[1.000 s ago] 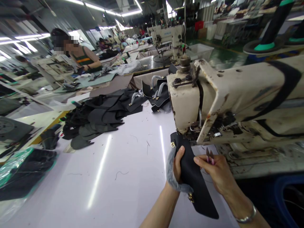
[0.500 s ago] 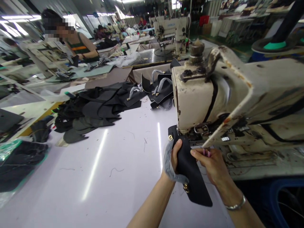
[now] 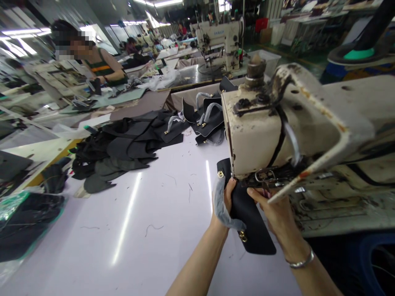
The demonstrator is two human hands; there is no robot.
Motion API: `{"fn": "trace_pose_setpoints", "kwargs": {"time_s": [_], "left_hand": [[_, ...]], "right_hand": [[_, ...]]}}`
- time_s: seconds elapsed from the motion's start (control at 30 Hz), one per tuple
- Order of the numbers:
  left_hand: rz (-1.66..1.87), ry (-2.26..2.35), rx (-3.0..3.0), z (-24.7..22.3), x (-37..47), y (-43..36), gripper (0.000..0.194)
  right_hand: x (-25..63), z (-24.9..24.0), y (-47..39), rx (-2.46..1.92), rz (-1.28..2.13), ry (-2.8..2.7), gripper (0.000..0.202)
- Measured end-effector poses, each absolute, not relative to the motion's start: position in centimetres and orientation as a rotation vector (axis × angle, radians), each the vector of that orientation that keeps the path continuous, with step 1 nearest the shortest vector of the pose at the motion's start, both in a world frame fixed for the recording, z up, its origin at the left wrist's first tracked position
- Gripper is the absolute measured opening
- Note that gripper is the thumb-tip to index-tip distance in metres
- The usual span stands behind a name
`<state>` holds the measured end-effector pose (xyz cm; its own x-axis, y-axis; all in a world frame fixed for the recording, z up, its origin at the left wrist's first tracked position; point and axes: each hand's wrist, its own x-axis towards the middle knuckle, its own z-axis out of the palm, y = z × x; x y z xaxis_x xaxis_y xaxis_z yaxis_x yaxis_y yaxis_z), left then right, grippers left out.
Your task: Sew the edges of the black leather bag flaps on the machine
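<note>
A black panel (image 3: 251,222) lies under the head of the sewing machine (image 3: 253,135), its far end past the needle area. Along its left side runs a wrapped grey handle (image 3: 222,209) with gold fittings at both ends. My left hand (image 3: 226,201) grips the panel's left side, thumb on top near the needle area, passing beneath the handle. On the other side my right hand (image 3: 274,209) pinches the panel's right edge with thumb and forefinger; its other fingers are curled and partly hidden by the machine's bent metal bar (image 3: 327,154).
Dark cut pieces (image 3: 123,144) are heaped at the back left of the white table (image 3: 166,246). More panels with handles (image 3: 210,119) lie behind the machine head. A plastic-wrapped dark bundle (image 3: 27,222) sits far left. A person (image 3: 105,68) works beyond.
The panel has moved slightly away, further under the machine head, and both hands have moved forward with it. The view has shifted a little.
</note>
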<state>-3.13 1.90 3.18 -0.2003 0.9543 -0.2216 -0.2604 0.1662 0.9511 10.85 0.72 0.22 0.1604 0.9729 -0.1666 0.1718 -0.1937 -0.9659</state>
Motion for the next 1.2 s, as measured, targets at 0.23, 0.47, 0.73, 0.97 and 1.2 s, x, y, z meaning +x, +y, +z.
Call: {"fn": "trace_pose_setpoints", "kwargs": {"time_s": [0.23, 0.47, 0.73, 0.97, 1.2], "left_hand": [[1.201, 1.189, 0.573, 2.4, -2.7, 0.1, 0.058], [1.209, 1.092, 0.476, 2.7, -2.2, 0.3, 0.046], [1.266, 1.155, 0.429, 2.4, -2.4, 1.1, 0.046], [1.237, 1.052, 0.475, 3.8, -2.8, 1.3, 0.061], [1.222, 1.033, 0.497, 3.0, -3.1, 1.5, 0.057]], "right_hand": [[10.8, -0.5, 0.6, -1.527, 1.156, -1.101, 0.035], [10.5, 0.2, 0.9, -1.611, 1.089, -1.087, 0.037], [10.0, 0.2, 1.0, -1.725, 1.009, -1.061, 0.042], [9.3, 0.9, 0.9, -1.749, 0.953, -1.066, 0.045], [9.2, 1.4, 0.8, -1.784, 0.954, -1.080, 0.047]]}}
